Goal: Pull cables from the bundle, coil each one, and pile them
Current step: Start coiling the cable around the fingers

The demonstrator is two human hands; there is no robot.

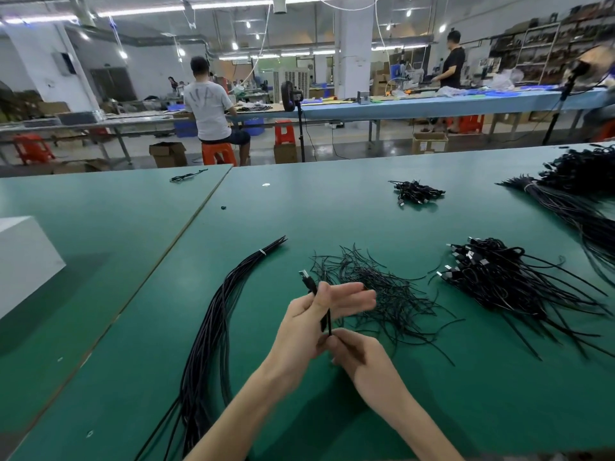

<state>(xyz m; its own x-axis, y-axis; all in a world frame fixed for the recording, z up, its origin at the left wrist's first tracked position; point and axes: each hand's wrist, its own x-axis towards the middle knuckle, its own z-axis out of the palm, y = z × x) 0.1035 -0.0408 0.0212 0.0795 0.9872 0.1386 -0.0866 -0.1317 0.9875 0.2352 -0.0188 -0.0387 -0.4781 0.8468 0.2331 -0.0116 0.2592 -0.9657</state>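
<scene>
Task judged partly done: one black USB cable (310,285), not yet coiled, is held between left hand (307,319) and right hand (357,356), fingers (342,342) clamped on it; the tied bundle (213,327) left of the fingers remains thick, the coiled pile (492,284) lies well right, and no writing is legible.

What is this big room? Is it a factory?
Probably a cable workshop: a bundle of black cables lies on a long green table, a person sits at another bench, and shelves line the wall.
</scene>
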